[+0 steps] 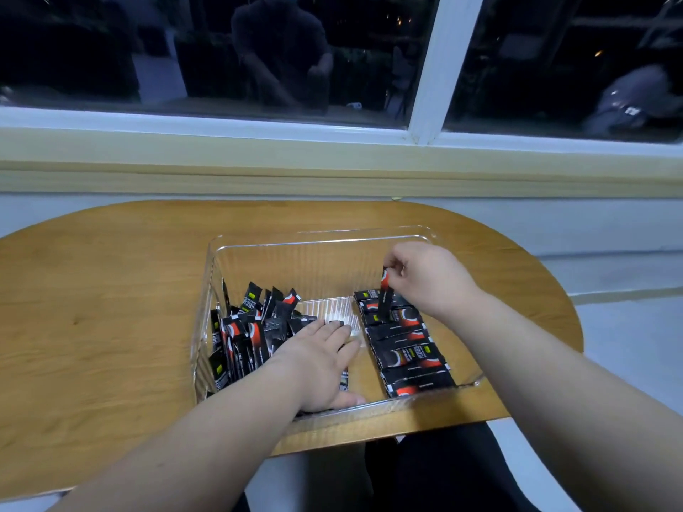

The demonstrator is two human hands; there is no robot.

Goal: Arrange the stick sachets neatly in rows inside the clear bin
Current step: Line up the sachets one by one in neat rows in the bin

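Note:
A clear bin (pixel 295 243) stands on the wooden table. Along its right side lies a neat row of black-and-red stick sachets (pixel 408 349), laid flat one after another. A loose jumble of sachets (pixel 255 323) leans against the left wall. My right hand (pixel 425 277) pinches one sachet (pixel 385 295) by its top end, so it hangs upright over the far end of the row. My left hand (pixel 325 364) lies flat with straight fingers on the bin floor, resting on a few sachets (pixel 344 380) beside the jumble.
The oval wooden table (pixel 111 308) ends just in front of the bin, with my dark trousers (pixel 443 471) below the edge. A window sill (pixel 332 160) and dark window run behind the table.

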